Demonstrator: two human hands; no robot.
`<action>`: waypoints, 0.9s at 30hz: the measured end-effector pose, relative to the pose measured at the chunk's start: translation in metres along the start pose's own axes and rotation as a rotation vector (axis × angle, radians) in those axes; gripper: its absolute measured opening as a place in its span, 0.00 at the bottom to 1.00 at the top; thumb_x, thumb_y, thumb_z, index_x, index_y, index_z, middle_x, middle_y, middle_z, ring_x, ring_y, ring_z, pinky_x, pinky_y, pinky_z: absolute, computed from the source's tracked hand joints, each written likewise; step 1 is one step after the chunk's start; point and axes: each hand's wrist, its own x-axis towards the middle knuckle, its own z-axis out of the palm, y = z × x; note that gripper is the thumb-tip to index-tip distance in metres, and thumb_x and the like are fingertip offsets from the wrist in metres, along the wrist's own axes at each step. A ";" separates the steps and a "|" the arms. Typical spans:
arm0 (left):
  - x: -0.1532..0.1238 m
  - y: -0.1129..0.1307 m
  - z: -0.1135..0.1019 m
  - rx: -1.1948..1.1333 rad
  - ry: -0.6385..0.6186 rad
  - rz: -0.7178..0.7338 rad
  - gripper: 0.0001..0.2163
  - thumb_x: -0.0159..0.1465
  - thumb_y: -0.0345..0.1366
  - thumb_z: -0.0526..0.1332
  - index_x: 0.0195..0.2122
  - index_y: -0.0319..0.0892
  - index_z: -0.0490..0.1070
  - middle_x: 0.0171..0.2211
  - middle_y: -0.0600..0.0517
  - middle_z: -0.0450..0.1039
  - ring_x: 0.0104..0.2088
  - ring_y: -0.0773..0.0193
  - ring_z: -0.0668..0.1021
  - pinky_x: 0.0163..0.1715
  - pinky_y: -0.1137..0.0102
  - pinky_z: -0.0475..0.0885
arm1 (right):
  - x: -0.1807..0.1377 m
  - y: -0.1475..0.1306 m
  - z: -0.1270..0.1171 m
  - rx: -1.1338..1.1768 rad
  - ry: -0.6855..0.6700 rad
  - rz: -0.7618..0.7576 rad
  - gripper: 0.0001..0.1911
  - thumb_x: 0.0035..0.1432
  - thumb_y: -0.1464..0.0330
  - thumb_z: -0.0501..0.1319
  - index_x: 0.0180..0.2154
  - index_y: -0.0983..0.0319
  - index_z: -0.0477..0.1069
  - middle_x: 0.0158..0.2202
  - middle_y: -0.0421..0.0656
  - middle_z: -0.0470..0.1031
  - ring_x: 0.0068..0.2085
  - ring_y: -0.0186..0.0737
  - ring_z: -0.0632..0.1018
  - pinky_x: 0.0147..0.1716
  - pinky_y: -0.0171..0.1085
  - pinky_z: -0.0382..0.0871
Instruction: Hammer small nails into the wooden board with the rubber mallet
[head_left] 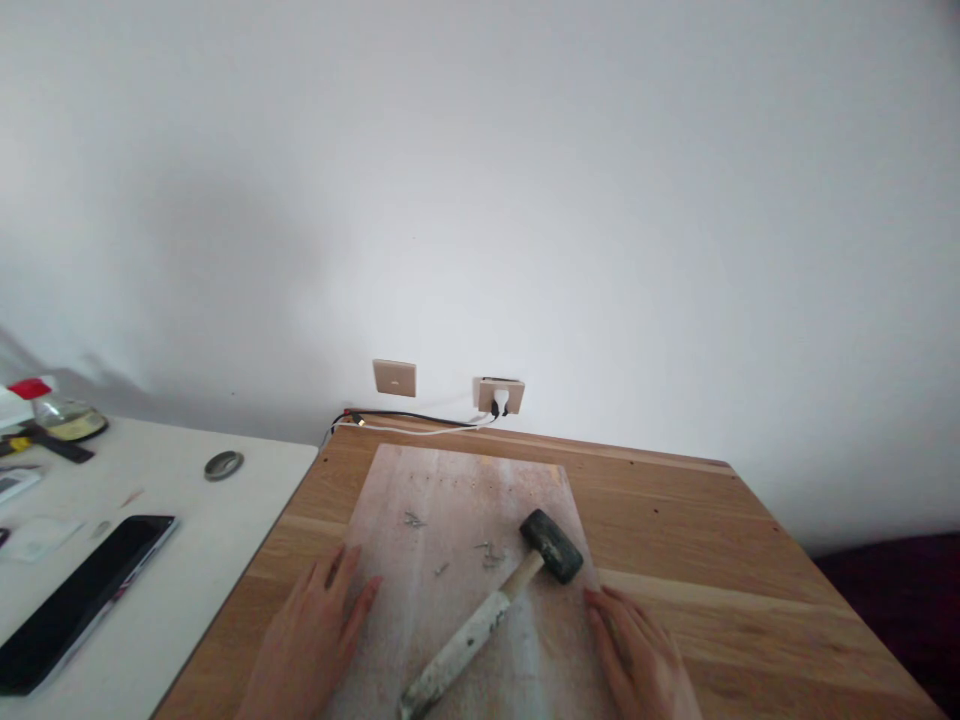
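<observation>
A pale wooden board [420, 630] lies on the brown wooden table between my hands. My left hand [319, 625] rests on its left edge, fingers apart, holding nothing. At the right edge my right hand [637, 650] touches the board with its fingertips, fingers stretched forward. Across the board lies a mallet [465, 635] with a dark head and a worn, white-stained handle. Several small nails [491, 557] are scattered left of the mallet head, and another small cluster of nails [413, 520] lies farther back. A row of small marks runs along the board's far end.
The wooden table [675, 530] meets a white wall. A plug and cables sit at the wall socket [501, 397]. On the white table at left are a black flat object [86, 600], a small round metal dish [223, 465] and a red-topped bottle [69, 415].
</observation>
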 end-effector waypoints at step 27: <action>0.070 0.161 0.021 -0.126 -0.325 0.801 0.18 0.69 0.21 0.52 0.53 0.42 0.75 0.51 0.45 0.78 0.53 0.53 0.77 0.53 0.61 0.75 | -0.025 -0.047 -0.018 0.668 -0.047 0.645 0.31 0.59 0.36 0.57 0.41 0.56 0.77 0.18 0.37 0.71 0.20 0.40 0.75 0.22 0.35 0.68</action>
